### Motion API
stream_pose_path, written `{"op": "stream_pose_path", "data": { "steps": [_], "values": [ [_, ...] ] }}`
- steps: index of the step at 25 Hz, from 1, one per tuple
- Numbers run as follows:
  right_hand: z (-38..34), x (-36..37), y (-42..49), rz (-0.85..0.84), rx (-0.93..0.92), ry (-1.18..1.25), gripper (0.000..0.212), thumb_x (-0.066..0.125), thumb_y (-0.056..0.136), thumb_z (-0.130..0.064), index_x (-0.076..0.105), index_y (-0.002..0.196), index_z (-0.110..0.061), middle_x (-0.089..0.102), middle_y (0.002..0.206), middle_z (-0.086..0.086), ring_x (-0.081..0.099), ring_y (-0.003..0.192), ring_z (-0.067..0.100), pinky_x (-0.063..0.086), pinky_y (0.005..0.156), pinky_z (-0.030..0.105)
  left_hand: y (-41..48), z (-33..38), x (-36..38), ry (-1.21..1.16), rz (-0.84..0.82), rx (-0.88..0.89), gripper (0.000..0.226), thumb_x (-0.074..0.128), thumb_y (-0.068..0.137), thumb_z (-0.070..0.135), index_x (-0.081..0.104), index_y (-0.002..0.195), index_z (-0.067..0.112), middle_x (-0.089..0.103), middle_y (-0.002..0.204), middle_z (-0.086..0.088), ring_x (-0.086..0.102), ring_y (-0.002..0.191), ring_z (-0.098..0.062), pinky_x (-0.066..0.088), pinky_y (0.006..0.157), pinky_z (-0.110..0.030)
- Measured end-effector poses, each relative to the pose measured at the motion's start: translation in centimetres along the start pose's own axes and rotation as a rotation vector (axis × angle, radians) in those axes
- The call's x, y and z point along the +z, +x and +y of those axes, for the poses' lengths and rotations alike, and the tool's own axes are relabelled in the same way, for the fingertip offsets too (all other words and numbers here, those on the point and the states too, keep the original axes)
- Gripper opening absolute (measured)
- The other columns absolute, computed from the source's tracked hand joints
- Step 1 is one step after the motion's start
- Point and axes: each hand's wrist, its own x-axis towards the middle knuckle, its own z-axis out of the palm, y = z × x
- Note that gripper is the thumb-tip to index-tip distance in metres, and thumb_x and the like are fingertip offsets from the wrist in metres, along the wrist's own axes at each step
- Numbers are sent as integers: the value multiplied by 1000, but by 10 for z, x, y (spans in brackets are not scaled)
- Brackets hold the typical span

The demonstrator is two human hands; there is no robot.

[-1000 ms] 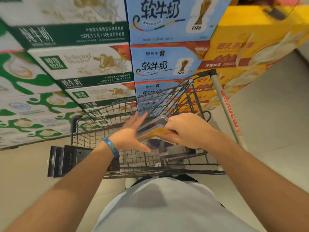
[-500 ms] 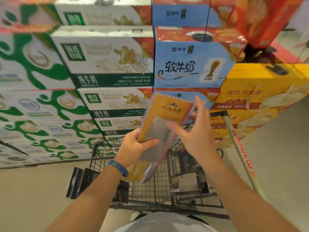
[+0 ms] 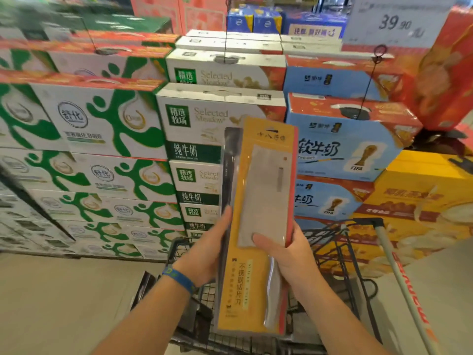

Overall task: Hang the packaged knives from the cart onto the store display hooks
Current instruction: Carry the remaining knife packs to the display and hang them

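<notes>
A: Entry 1. Where is the packaged knife?

B: The yellow knife package [image 3: 258,278] is held upright in the air, above the wire cart [image 3: 358,252] and in front of stacked cartons. The cleaver blade sits toward the top under clear plastic, with the handle toward the bottom.

A: One pack only?

B: No. A dark package [image 3: 228,175] stands just behind it, its edge showing along the left side. I cannot tell if any more are behind those two.

A: Left hand?

B: The left hand [image 3: 207,252] is at the left edge of the pair. Its grip is closed on the dark package, with one digit lying up along its front and the others hidden behind. There is a blue wristband [image 3: 179,276] on that wrist.

A: Right hand?

B: The right hand [image 3: 291,262] is at the right edge. Its grip is closed on the yellow knife package, with the thumb [image 3: 258,238] pressed on the front at the lower end of the blade and the fingers out of sight behind.

A: Surroundings?

B: More dark flat packs [image 3: 147,285] sit at the cart's left side, too blurred to read. The cart handle [image 3: 399,272], with red lettering, runs down the right. Behind are green-and-white milk cartons [image 3: 102,124] on the left and blue cartons [image 3: 345,149] and yellow cartons [image 3: 422,196] on the right. A price sign [image 3: 394,24] reading 39.90 is at the upper right.
</notes>
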Motion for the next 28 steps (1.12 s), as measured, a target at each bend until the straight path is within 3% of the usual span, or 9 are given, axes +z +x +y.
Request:
{"op": "stream_pose_path", "data": {
  "steps": [4, 8, 12, 15, 19, 22, 24, 26, 28],
  "values": [
    [3, 1, -6, -1, 67, 0, 80, 97, 59, -45, 59, 129, -35, 76, 116, -5, 74, 105, 18, 63, 81, 38, 0, -21, -9, 93, 123, 82, 45, 65, 81, 66, 75, 105, 29, 76, 107, -5, 72, 101, -23, 59, 78, -32],
    [14, -26, -26, 199, 118, -58, 69, 100, 55, -46, 68, 116, -38, 79, 108, -1, 77, 95, 23, 65, 75, 40, 12, -31, -31, 171, 179, 231, 27, 79, 72, 53, 77, 91, 34, 77, 92, 2, 74, 88, -17, 58, 69, -24],
    [33, -62, -72, 459, 182, 14, 70, 97, 52, -53, 73, 113, -27, 79, 104, 5, 78, 91, 29, 64, 71, 42, 27, -42, -24, 257, 228, 225, 41, 78, 63, 68, 73, 90, 37, 76, 91, -6, 73, 87, -27, 61, 72, -41],
    [36, -88, -110, 646, 233, 119, 59, 93, 59, -58, 78, 101, -18, 80, 98, 11, 78, 87, 33, 63, 76, 47, 31, -51, 8, 207, 124, 186, 50, 78, 62, 69, 74, 98, 35, 77, 96, -3, 73, 92, -26, 60, 77, -42],
    [24, -128, -172, 881, 168, 111, 66, 85, 55, -63, 76, 97, -13, 80, 89, 5, 79, 79, 24, 63, 61, 32, 23, -72, 78, 377, -9, 171, 84, 69, 66, 79, 63, 106, 5, 65, 100, -31, 65, 91, -49, 53, 85, -65],
    [16, -172, -233, 1029, 108, 10, 74, 83, 54, -77, 66, 83, -11, 77, 78, 7, 74, 72, 21, 61, 67, 41, 6, -95, 152, 412, -142, 210, 68, 68, 67, 79, 65, 95, 17, 60, 92, -36, 61, 85, -54, 52, 78, -68],
    [14, -207, -280, 1135, 67, -64, 68, 80, 56, -80, 63, 76, -17, 73, 73, 7, 69, 66, 13, 58, 61, 36, -10, -116, 205, 443, -217, 196, 64, 69, 66, 79, 62, 88, 19, 59, 78, -29, 60, 71, -46, 54, 72, -62],
    [12, -243, -335, 1233, 8, -94, 51, 78, 63, -74, 72, 81, -26, 74, 71, -3, 69, 64, 5, 52, 54, 18, -31, -143, 264, 462, -297, 202, 71, 70, 62, 79, 59, 84, 12, 61, 65, -7, 60, 60, -25, 54, 59, -43],
    [13, -279, -400, 1345, -30, -106, 26, 76, 66, -68, 71, 68, -43, 61, 53, -10, 58, 50, 1, 44, 48, 11, -57, -174, 332, 476, -399, 148, 60, 76, 59, 74, 69, 91, 24, 74, 75, 3, 71, 71, -20, 60, 67, -40]
  ]
}}
